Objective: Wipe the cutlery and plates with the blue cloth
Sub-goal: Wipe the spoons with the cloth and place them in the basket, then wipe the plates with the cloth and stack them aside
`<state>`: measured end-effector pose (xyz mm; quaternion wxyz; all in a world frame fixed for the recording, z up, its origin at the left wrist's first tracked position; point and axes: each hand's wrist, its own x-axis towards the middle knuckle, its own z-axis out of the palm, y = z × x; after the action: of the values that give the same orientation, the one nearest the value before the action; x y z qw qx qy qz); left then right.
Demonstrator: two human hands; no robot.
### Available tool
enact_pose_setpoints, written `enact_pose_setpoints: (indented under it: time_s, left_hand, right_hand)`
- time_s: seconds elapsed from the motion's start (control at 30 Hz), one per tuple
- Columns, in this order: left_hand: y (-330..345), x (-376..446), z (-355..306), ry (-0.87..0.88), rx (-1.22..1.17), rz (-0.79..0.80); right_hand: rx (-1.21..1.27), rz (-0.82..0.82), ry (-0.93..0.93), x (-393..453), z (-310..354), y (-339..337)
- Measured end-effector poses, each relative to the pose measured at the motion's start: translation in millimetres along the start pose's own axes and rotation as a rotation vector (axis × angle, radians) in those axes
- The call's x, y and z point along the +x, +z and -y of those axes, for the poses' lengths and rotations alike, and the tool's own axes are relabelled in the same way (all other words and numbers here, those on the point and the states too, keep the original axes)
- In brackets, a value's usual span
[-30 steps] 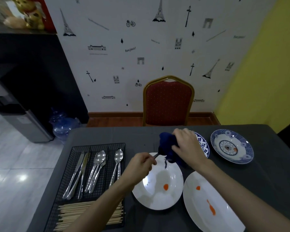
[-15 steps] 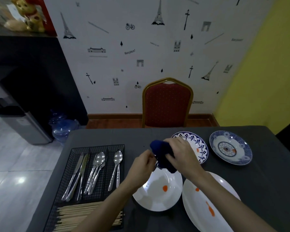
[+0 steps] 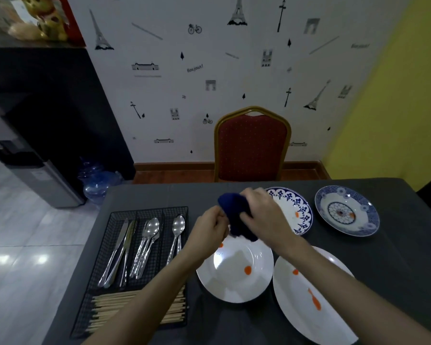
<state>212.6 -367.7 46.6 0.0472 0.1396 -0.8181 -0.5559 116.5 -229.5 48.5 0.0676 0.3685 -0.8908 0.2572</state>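
Blue cloth: we are holding it bunched above the far rim of the near white plate, right hand with fingers curled over it, left hand pinching something at its edge (a utensil, we are guessing; it is hidden). Plates: we are seeing orange smears on the near white plate, the large white plate and both patterned plates, so all four are waiting. Cutlery tray on the counter: wiped or not, we cannot tell.
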Motion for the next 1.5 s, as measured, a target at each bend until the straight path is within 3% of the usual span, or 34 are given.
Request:
enact_pose_setpoints:
  time_s: [0.2, 0.37, 0.53, 0.67, 0.77, 0.83, 1.0, 1.13, 1.2, 1.27, 1.33, 1.43, 1.5]
  left_hand:
    - [2.2, -17.9, 16.2, -0.046, -0.090, 0.027]
    - [-13.7, 1.0, 3.9, 0.046, -0.030, -0.024]
    - [-16.2, -22.2, 17.4, 0.061, -0.090, -0.090]
    - [-26.2, -24.9, 64.4, -0.078, 0.093, -0.245]
    - [-32.8, -26.4, 116.5, -0.241, 0.351, -0.221]
    - [-35.3, -25.8, 137.4, -0.216, 0.554, -0.219]
    - [-30.4, -11.7, 178.9, -0.249, 0.666, -0.057]
    - [-22.1, -7.9, 175.2, -0.251, 0.710, -0.219]
    - [-6.9, -10.3, 158.3, -0.130, 0.610, -0.256]
    - [16.6, -19.2, 131.6, -0.066, 0.427, -0.155]
    - [49.0, -33.0, 106.4, -0.102, 0.303, 0.141]
    - [104.4, -49.3, 85.4, -0.194, 0.331, 0.565]
    - [130.5, -51.6, 81.9, -0.337, 0.284, 0.630]
  right_hand:
    - [0.061, -0.027, 0.107, -3.8, -1.4, 5.4]
    - [0.043, -0.070, 0.055, 21.3, 10.6, 1.2]
    - [-0.024, -0.041, 0.276, 17.9, -42.8, -0.6]
    - [-0.017, 0.021, 0.341, -10.6, -58.1, 16.9]
    - [0.026, 0.043, 0.421, -37.3, -60.5, 22.4]
    - [0.044, 0.043, 0.460, -53.9, -65.3, 25.2]
    - [0.103, -0.025, 0.540, -92.8, -74.7, 20.8]
    - [0.157, -0.133, 0.601, -121.2, -80.8, 14.5]
    - [0.146, -0.175, 0.658, -136.8, -88.5, 12.8]
    - [0.128, -0.207, 0.704, -153.2, -101.3, 10.5]
    - [0.114, -0.218, 0.753, -167.0, -114.8, 5.4]
    - [0.077, -0.236, 0.822, -182.9, -130.1, -3.4]
    - [0.032, -0.228, 0.817, -190.9, -137.5, -7.3]
